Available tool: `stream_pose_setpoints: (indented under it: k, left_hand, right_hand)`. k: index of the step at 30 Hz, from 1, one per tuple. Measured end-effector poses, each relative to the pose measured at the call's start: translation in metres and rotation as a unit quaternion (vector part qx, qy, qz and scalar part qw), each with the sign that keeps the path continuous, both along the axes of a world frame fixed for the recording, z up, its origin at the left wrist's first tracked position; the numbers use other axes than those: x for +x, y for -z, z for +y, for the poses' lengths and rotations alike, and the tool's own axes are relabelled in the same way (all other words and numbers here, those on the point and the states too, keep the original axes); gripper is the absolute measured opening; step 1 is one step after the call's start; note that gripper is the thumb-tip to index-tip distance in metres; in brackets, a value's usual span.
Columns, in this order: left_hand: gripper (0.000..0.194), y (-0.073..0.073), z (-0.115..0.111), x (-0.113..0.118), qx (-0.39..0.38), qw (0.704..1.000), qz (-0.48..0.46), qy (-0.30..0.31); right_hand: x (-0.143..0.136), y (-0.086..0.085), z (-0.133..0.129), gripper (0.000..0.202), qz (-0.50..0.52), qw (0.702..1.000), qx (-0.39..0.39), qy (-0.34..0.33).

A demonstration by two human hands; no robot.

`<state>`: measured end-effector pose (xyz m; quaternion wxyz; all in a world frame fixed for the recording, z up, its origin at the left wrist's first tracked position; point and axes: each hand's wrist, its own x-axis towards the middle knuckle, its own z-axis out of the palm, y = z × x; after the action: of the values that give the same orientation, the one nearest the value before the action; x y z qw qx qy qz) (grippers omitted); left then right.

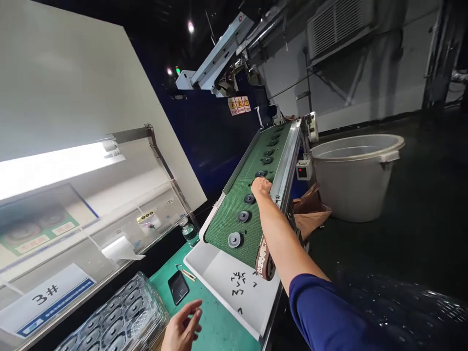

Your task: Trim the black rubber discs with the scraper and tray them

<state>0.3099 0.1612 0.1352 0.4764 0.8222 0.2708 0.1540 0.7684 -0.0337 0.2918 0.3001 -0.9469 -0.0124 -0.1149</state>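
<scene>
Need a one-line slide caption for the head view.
Right hand reaches over a green conveyor belt carrying round grey parts; left hand hangs near the green tabletop.

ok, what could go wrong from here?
- If the green belt is running, which I can't tell, the right hand low over it could get snagged.
- The nearest grey disc, close to the belt's end, might drop into the white tray among the small black pieces.
- The left hand might knock the phone beside the tray.
</scene>
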Motion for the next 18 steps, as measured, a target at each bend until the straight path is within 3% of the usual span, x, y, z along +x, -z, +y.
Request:
stream_pose_setpoints:
  k: [4,7,12,18]
  left_hand:
    - [0.082,-0.043,-0.010,0.065,0.063,0.997,-0.020,0.032]
    - [0.077,-0.057,-0.013,0.122,0.106,0.993,-0.032,0.036]
    - [0.049,-0.054,-0.035,0.202,0.199,0.980,-0.027,0.008]
    - [0.038,-0.051,-0.070,0.250,0.266,0.964,-0.001,-0.014]
  right_hand:
    - [-0.003,0.012,0.004,0.042,-0.031,0.999,0.026,0.003]
    - [-0.011,0.025,0.008,0.041,-0.063,0.997,0.032,-0.013]
    - [-0.014,0.034,0.010,0.039,-0.095,0.994,0.018,-0.054]
    - [-0.012,0.034,0.016,0.039,-0.108,0.990,0.003,-0.086]
